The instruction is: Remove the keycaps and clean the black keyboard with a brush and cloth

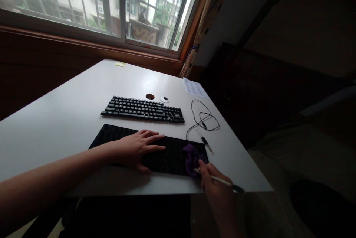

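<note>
My left hand point(137, 148) lies flat, fingers spread, on a black keyboard cover point(169, 154) near the table's front edge. My right hand point(211, 181) is at the cover's right end, gripping a thin white stick-like tool point(222, 181) and touching a purple cloth point(191, 156) bunched on the cover. A black keyboard point(143, 109) lies further back, untouched.
The white table point(69, 119) ends at the right and near my body. A looped black cable point(204, 119) and a small clear tool point(205, 140) lie right of the keyboards. A round cap point(164, 99), a hole point(150, 96), a paper sheet point(194, 87), and a yellow note point(119, 64) lie further back.
</note>
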{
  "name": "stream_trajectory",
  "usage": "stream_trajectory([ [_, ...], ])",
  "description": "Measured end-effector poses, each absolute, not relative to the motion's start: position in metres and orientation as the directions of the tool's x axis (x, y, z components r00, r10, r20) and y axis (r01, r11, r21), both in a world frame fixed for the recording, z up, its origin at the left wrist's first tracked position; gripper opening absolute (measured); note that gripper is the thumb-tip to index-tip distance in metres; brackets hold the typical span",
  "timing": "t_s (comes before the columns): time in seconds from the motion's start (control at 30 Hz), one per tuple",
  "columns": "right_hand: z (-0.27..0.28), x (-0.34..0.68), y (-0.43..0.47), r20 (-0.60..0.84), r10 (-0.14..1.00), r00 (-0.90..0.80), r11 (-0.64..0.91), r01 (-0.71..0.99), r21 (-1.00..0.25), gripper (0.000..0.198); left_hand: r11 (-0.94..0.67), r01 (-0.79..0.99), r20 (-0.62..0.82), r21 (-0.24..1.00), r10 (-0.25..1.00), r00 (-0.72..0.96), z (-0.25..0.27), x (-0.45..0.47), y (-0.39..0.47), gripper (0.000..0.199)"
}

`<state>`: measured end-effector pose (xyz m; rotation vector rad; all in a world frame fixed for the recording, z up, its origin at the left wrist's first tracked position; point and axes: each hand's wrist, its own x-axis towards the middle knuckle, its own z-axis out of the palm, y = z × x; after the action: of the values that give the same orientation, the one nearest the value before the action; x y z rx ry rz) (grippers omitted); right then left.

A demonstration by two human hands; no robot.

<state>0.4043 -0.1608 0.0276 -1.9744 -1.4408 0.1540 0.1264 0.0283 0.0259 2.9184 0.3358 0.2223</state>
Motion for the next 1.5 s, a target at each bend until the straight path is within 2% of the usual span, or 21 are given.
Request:
stream_trajectory([
  [0.23,0.022,0.403,-0.139,0.383,0.833,0.399,-0.111,0.799,-0.591,0.052,-0.959,0.187,0.145,0.214,0.221,0.965,0.024,0.125,0.029,0.094],
  [0.4,0.021,0.410,-0.116,0.388,0.865,0.317,-0.026,0.802,-0.597,0.038,-0.958,0.187,0.149,0.215,0.222,0.964,0.023,0.125,0.030,0.094],
  [0.7,0.018,0.409,-0.103,0.412,0.878,0.243,0.026,0.836,-0.548,0.030,-0.959,0.189,0.161,0.213,0.225,0.961,0.022,0.126,0.030,0.096],
  [0.97,0.008,0.412,-0.127,0.549,0.836,0.025,0.187,0.927,-0.326,0.024,-0.957,0.199,0.159,0.209,0.234,0.959,0.024,0.127,0.028,0.093],
  [1.13,0.007,0.410,-0.137,0.554,0.832,-0.006,0.176,0.951,-0.254,0.034,-0.955,0.214,0.149,0.206,0.247,0.958,0.025,0.127,0.028,0.093],
  [1.5,0.012,0.406,-0.158,0.398,0.914,0.075,0.114,0.895,-0.431,0.045,-0.956,0.209,0.148,0.205,0.241,0.959,0.023,0.126,0.030,0.094],
])
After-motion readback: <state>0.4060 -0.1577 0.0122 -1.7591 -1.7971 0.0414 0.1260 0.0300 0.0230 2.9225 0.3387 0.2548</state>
